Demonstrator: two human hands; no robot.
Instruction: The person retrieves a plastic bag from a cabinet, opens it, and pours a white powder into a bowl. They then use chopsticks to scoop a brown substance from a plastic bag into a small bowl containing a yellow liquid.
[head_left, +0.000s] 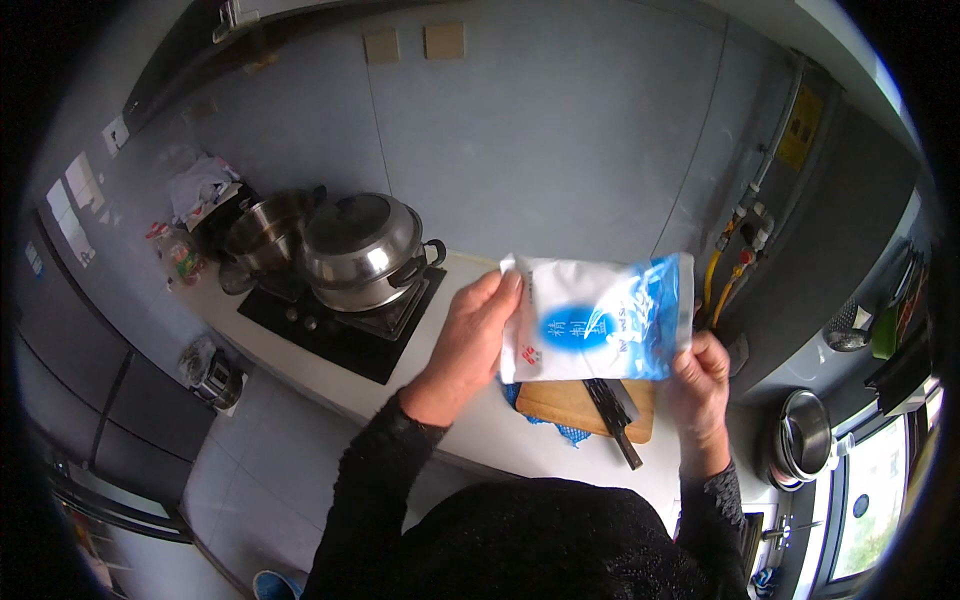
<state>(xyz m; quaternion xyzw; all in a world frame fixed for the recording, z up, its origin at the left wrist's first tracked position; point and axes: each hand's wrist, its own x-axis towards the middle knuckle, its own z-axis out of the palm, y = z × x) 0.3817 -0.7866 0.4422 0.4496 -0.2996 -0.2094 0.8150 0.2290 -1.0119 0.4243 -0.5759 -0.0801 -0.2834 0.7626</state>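
Observation:
Held up before me is a sealed white and blue plastic packet (577, 319), its printed front with writing facing me. My left hand (469, 337) grips its left edge, thumb on the front. At the lower right corner, my right hand (701, 379) pinches it between thumb and fingers. Behind and below the packet, a wooden cutting board (555, 405) lies on the white counter (480, 420), partly hidden by it. A cleaver (619, 427) with a dark handle rests across the board. Some blue netting (574, 435) pokes out from under the board.
On the left, a lidded steel pot (364, 259) stands on the black gas hob (281, 322), beside a steel pan (266, 232). Plastic bottles (180, 255) stand in the corner. Steel bowls (806, 435) sit at the right near the window. Yellow gas pipes (716, 281) run along the wall.

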